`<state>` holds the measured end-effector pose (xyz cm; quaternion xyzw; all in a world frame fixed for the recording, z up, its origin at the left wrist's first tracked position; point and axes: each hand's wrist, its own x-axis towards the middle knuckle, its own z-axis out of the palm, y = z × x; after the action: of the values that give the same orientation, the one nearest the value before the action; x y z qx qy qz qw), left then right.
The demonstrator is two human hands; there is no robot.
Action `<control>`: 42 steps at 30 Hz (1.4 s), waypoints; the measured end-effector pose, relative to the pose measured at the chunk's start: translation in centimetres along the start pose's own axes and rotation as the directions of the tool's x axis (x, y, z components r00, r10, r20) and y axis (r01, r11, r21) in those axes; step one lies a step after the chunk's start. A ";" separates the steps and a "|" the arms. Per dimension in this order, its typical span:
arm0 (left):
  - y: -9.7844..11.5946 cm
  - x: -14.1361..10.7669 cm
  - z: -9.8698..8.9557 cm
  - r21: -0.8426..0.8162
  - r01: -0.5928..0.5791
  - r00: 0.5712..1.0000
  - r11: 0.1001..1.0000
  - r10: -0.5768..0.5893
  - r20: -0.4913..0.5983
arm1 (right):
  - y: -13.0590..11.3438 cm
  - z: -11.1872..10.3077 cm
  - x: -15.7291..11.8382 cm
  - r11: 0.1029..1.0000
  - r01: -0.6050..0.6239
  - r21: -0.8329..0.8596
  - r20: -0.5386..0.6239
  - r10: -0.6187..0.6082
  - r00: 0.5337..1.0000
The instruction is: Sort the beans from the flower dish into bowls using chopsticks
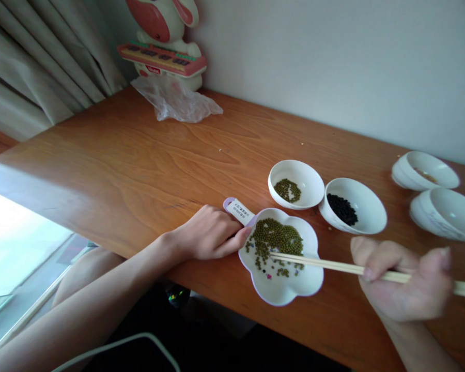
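My right hand (pixel 406 281) grips a pair of light wooden chopsticks (pixel 333 265), fingers wrapped round them. Their tips rest among green mung beans (pixel 281 238) in a white flower-shaped dish (pixel 282 292) with a lilac rim and a labelled handle. My left hand (pixel 213 232) is closed at the dish's left side, thumb on its rim beside the handle; its other fingertips are hidden. Just behind the dish stands a white bowl (pixel 308 181) with some green beans. Right of it, touching or nearly so, another white bowl (pixel 368 209) contains black beans (pixel 341 209).
Two more white bowls stand at the right: the rear bowl (pixel 403 175) has a few yellowish grains, the front bowl (pixel 430 217) shows none. A crumpled plastic bag (pixel 178 103) and a rabbit toy with a keyboard (pixel 163 57) sit at the back left of the wooden table (pixel 139 170).
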<state>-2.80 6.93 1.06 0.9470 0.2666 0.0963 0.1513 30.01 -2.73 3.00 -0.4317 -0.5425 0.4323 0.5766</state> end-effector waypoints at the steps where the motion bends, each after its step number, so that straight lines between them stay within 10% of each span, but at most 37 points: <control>1: 0.0 0.0 0.0 0.000 -0.001 1.000 1.000 0.001 0.000 | 0.0 -0.1 0.0 1.000 0.007 0.000 -0.005 -0.007 1.000; 13: 0.0 0.1 0.1 -0.019 -0.004 1.000 1.000 0.004 -0.005 | 0.1 1.7 -0.6 0.996 -0.082 0.035 0.159 0.075 0.984; 23: -0.1 -0.1 0.0 -0.001 0.014 1.000 1.000 -0.014 0.026 | -0.1 -0.7 0.5 0.996 0.064 -0.059 -0.018 -0.065 0.998; 31: 0.0 -0.1 0.0 -0.007 0.017 1.000 1.000 -0.017 0.022 | 0.3 2.1 -0.5 1.000 -0.006 -0.023 0.198 0.010 0.980; 37: 0.0 0.0 0.0 -0.006 0.015 0.999 1.000 -0.014 0.029 | 0.4 0.8 0.1 0.994 0.090 -0.069 0.068 -0.085 0.994; 42: -0.1 0.0 0.1 -0.010 0.018 0.999 1.000 -0.018 0.035 | -0.1 1.1 0.0 0.999 0.049 0.006 0.283 -0.048 0.958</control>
<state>-2.83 6.97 0.95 0.9453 0.2719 0.0799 0.1616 28.87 -2.75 3.09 -0.3523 -0.6300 0.4750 0.5033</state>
